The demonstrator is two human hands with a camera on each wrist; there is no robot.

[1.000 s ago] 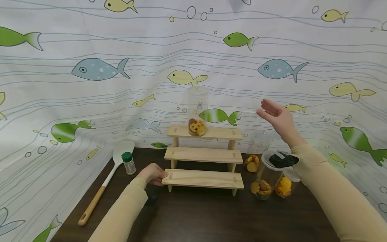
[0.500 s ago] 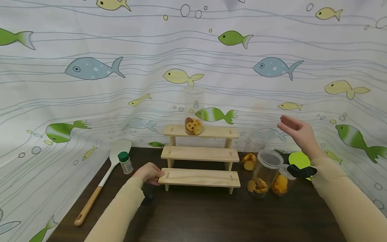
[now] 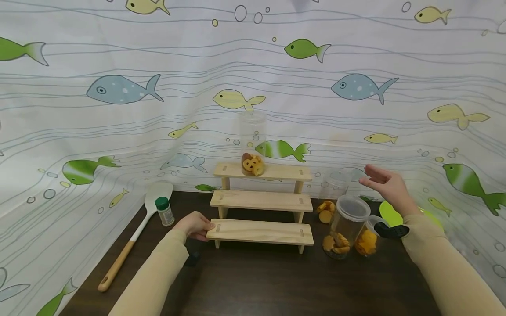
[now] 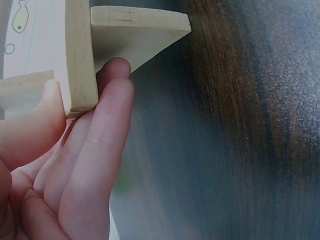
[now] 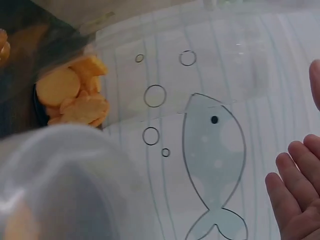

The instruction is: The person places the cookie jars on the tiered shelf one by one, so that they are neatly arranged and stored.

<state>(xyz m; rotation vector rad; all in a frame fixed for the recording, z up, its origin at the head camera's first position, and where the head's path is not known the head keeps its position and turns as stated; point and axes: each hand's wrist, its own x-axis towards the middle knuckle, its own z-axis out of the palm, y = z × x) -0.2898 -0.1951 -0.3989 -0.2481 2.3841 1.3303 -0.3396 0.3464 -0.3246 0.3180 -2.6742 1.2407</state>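
Note:
My left hand grips the left end of the lowest board on a three-tier wooden stand. In the left wrist view the thumb lies on top of the board, the fingers beneath it. To the right, my right hand is in the air above the jars, holding nothing, fingers extended and thumb apart. Below it are a tall clear jar with biscuits and a jar of orange snacks. Another clear jar stands behind; its round biscuits show in the right wrist view.
A clear biscuit jar is on the stand's top board. At left lie a long wooden-handled spatula and a green-capped shaker. A lime-green round thing is partly behind my right arm. A fish-patterned cloth forms the backdrop.
My right hand has moved right and down, from beside the stand to above the jars. The lime-green thing has come into sight. My left hand keeps its grip on the board.

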